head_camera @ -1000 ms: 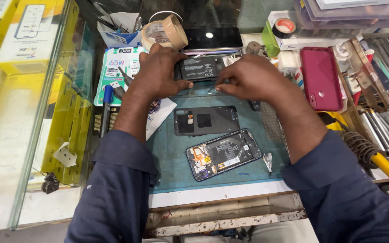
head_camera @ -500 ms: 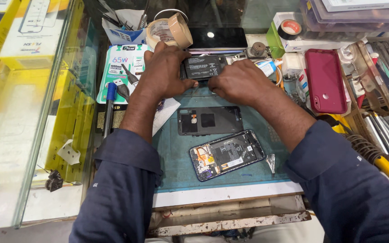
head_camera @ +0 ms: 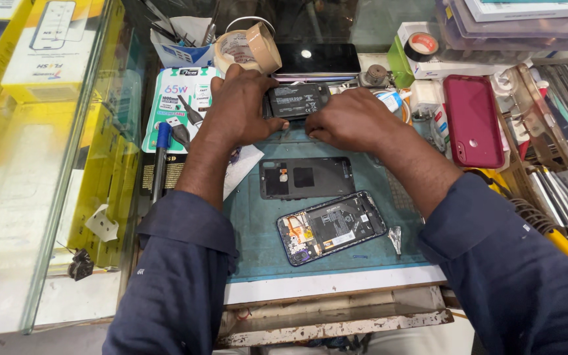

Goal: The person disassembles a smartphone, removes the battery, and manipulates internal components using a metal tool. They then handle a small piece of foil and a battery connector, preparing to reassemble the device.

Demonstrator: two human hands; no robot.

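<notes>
Still, both hands [head_camera: 297, 115] keep gripping the black battery [head_camera: 298, 100].

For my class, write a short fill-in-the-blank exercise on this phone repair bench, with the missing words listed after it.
1. Both hands, the left hand and the right hand, hold a flat black ____.
2. The opened phone lies on a ____-coloured work mat.
3. The black back cover lies between the hands and the ____.
4. To the right of the mat lies a phone in a ____ case.

Missing words: battery; teal; opened phone; red
</notes>
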